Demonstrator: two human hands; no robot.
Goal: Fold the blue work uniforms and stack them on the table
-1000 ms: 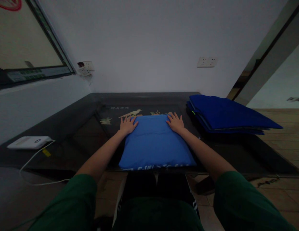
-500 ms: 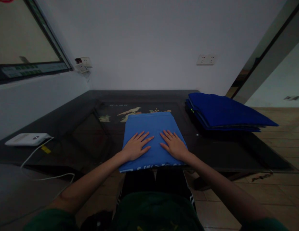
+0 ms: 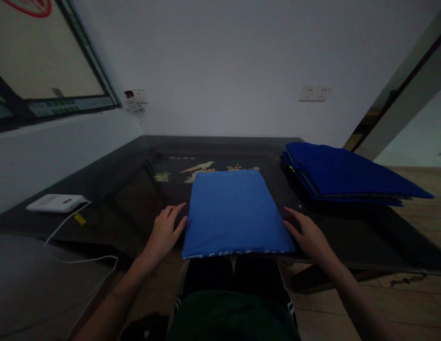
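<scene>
A light blue folded cloth point(image 3: 234, 213) lies flat at the front edge of the dark glossy table point(image 3: 124, 208), white lettering along its near edge. Just beside its left side is my left hand point(image 3: 166, 227), fingers apart and holding nothing. My right hand point(image 3: 307, 232) is at the cloth's right side, thumb near the edge, fingers loosely apart and nothing in them. Farther right rests a stack of dark blue folded cloth point(image 3: 348, 173), its corner sticking out past the table's right side.
A white device point(image 3: 57, 203) with a white cable lies on the table's left part, a yellow tag near it. The cable hangs over a grey surface at the lower left. A wall with sockets point(image 3: 313, 93) stands behind the table.
Both hands have come off the top of the light blue cloth and moved outward to its two sides. The view has shifted slightly, so things appear a little farther right.
</scene>
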